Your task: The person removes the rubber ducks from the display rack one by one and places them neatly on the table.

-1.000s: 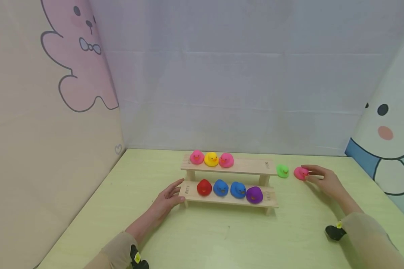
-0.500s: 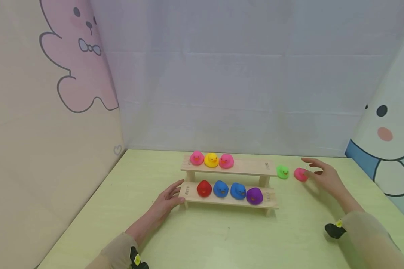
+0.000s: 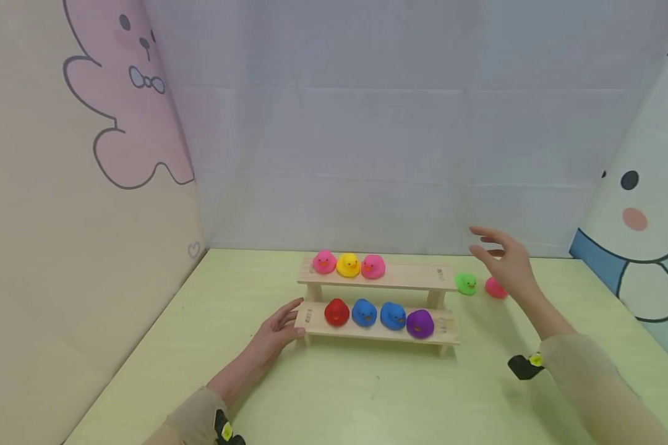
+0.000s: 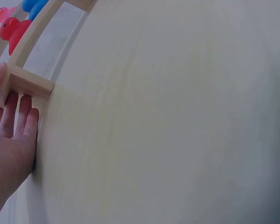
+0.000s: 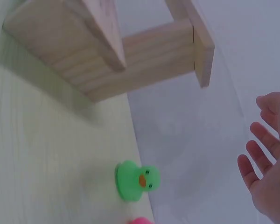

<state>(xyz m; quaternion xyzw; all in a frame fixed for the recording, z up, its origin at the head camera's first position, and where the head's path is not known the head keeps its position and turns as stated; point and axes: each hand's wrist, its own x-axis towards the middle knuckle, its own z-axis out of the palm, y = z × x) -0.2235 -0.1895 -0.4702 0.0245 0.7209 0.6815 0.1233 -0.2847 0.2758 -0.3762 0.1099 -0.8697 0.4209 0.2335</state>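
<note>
The head view is bright. The counter (image 3: 378, 408) has a pale shine and faint, fuzzy shadows. Both wrist views look grayer, the left darkest at its right edge.

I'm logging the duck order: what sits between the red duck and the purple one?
One blue duck and another blue duck, on the lower shelf, as the head view shows.

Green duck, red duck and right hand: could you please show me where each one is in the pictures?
Green duck (image 5: 130, 181), right wrist view: on its body.
Red duck (image 4: 18, 34), left wrist view: on its body.
Right hand (image 3: 508, 261), head view: between fingers and wrist.
</note>
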